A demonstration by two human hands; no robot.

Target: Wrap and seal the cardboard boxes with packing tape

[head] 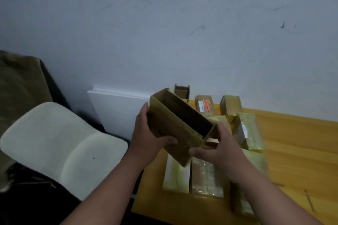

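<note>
I hold an open cardboard box (175,124) tilted in the air above the table's left end, its dark inside facing up. My left hand (148,133) grips its left end, thumb across the front face. My right hand (219,144) grips its right end near a loose flap. Below and behind lie several taped boxes: one with a red label (204,105), one behind it to the right (230,105), one with a white label (248,131) and two flat ones (206,177) under my hands. No tape roll is visible.
The orange wooden table (300,148) stands against a scuffed white wall. A small open box (182,90) sits at the wall. A white panel (117,109) leans on the wall at left. A cream chair (60,144) stands to the left.
</note>
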